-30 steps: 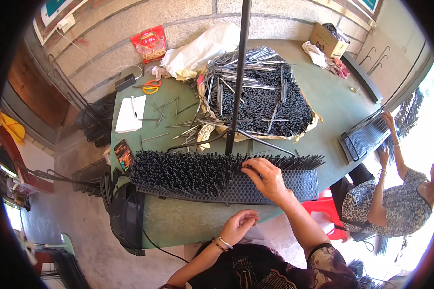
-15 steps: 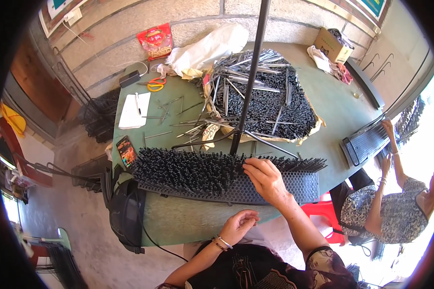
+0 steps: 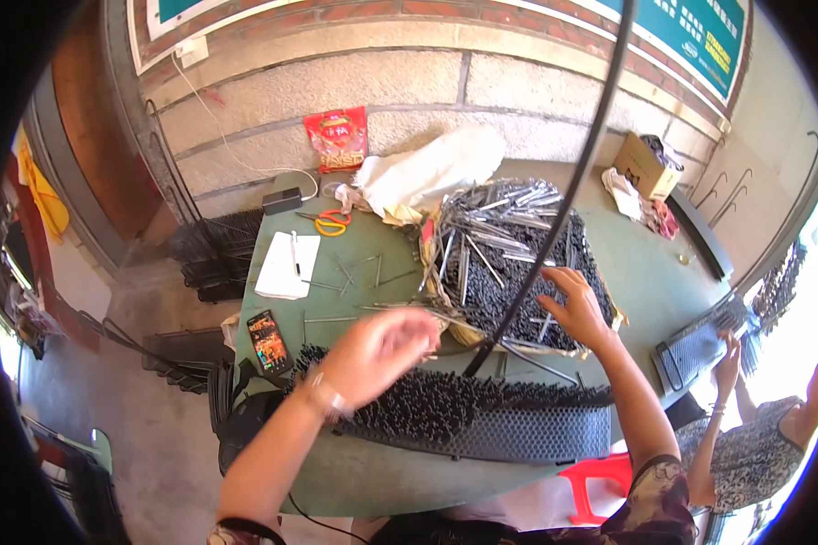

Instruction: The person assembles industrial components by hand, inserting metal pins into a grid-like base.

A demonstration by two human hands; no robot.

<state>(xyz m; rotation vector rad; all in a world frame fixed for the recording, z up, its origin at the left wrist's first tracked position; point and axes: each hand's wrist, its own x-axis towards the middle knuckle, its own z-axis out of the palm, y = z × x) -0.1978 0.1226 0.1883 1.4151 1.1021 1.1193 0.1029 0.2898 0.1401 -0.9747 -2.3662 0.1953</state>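
My right hand (image 3: 576, 309) is over the right side of a heap of thin black and silvery rods (image 3: 518, 254), thumb and fingers apart, with nothing visible in it. My left hand (image 3: 382, 354) is raised above the table's near half; motion smears its fingers, so its grip is unclear. Below both hands lies a long, curved, black perforated panel (image 3: 554, 434). Dense black upright pins (image 3: 418, 400) fill much of it; bare holes show along its near right part. A dark pole (image 3: 568, 195) rises just behind the panel and crosses in front of the heap.
Loose rods (image 3: 332, 318), a phone (image 3: 269, 341), white paper (image 3: 286, 265) with a pen, and orange-handled scissors (image 3: 329, 221) lie on the green table (image 3: 645, 245). A red bag (image 3: 336, 139) and white sack (image 3: 436, 173) stand behind. At right, another person handles a similar panel (image 3: 695, 350).
My right hand has left the panel's pins and moved up and right over the rod heap. My left hand has risen forward and left from the near edge. The view has tilted upward.
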